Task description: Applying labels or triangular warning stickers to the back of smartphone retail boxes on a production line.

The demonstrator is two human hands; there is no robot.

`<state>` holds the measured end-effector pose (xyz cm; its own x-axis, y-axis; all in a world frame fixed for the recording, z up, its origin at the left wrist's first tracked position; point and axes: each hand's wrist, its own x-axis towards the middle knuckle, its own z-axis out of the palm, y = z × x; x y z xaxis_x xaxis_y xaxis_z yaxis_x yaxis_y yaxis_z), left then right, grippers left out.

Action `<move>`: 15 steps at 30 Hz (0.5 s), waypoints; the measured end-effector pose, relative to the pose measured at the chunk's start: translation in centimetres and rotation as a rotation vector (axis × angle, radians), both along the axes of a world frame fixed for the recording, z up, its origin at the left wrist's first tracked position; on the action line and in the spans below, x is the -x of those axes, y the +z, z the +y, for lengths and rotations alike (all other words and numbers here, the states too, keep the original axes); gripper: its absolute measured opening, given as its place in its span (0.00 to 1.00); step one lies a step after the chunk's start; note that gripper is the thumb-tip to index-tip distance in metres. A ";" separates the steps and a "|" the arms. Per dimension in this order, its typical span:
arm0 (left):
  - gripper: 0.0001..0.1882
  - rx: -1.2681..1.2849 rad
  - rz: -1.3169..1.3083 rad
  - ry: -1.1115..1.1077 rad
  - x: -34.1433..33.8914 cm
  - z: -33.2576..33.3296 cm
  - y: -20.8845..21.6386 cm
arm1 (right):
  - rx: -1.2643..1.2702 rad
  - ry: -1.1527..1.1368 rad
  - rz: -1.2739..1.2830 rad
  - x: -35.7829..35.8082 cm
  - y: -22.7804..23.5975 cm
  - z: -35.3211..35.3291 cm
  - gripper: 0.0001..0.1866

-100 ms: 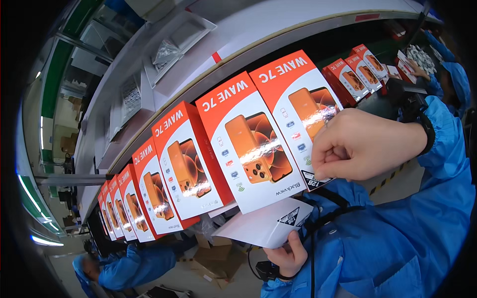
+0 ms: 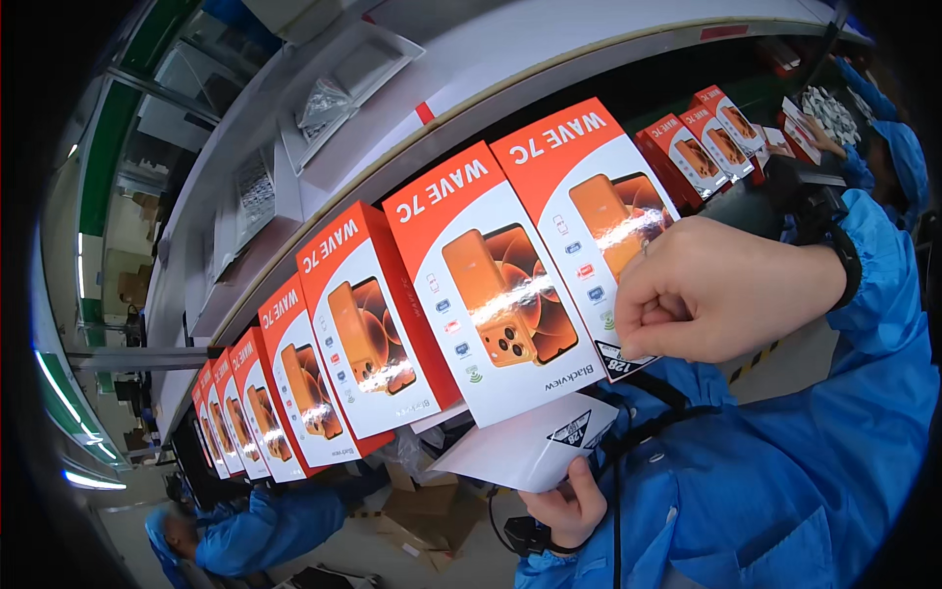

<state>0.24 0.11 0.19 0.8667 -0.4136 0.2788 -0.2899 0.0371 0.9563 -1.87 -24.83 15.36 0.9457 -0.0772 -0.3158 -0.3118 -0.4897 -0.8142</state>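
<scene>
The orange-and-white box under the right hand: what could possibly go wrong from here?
The black label could sit crooked, since the right hand partly covers it. A push might nudge the box into the neighbouring box close beside it. The bent white sheet in the left hand might crease.

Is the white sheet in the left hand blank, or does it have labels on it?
Not blank: at least one dark triangular label shows on the white sheet, near the left hand.

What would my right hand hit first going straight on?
Likely the red-and-white box under your right hand, near the black sticker; they may be touching, but depth is unclear.
</scene>
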 end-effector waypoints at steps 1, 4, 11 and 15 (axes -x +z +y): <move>0.25 0.006 -0.013 -0.001 -0.1 -0.2 -0.1 | 0.005 0.007 -0.006 0.0 0.0 -0.1 0.08; 0.26 0.006 -0.023 -0.006 -0.2 -0.4 -0.2 | 0.005 0.011 -0.013 0.0 -0.1 -0.2 0.08; 0.31 -0.067 -0.030 -0.124 -0.6 0.5 -0.7 | 0.072 0.044 -0.048 0.0 -1.1 -0.1 0.04; 0.32 -0.065 -0.032 -0.119 -0.3 0.6 -0.5 | 0.207 0.071 -0.078 0.5 -1.3 0.1 0.07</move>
<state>0.52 0.72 -0.27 0.8013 -0.5314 0.2748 -0.3176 0.0114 0.9482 -2.33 -24.75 14.09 0.9719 -0.0654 -0.2263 -0.2113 -0.6669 -0.7146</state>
